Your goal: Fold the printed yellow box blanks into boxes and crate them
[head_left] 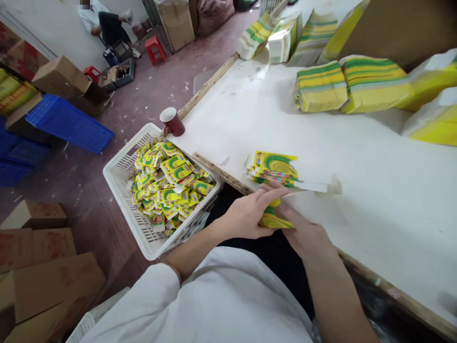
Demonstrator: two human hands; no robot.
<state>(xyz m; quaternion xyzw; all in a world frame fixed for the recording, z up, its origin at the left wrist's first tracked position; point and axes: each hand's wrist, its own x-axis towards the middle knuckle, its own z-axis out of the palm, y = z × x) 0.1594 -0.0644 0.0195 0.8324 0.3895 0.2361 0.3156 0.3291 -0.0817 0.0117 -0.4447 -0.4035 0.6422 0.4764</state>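
Both hands meet at the near edge of the table [357,157], close together and touching. The left hand [250,214] and the right hand [303,233] are closed between them on one small yellow-green carton [274,220], held just off the table edge over the person's lap. The left fingers [276,190] also reach up to a short fanned stack [273,169] of flat cartons that lies on the table just above the hands, with white flaps sticking out to its right.

Far left, on the floor, brown boxes [46,276] sit piled in the near corner, and a blue crate [69,124] lies further back beside an open cardboard box [60,76]. Beyond them, at the wall, another person [107,24] sits low near a red stool [155,49].

Next comes a white basket [117,174], set against the table's wooden edge just left of the hands and heaped with folded yellow-green cartons [167,186]. A dark red mug [173,121] stands on the table corner just behind the basket.

To the right, across the far side of the white table, thick bundles [321,85] of yellow and green striped flats lie in a loose row, some leaning on a large brown board [403,28] at the back. More bundles run off the right edge of view, too cropped to tell apart.
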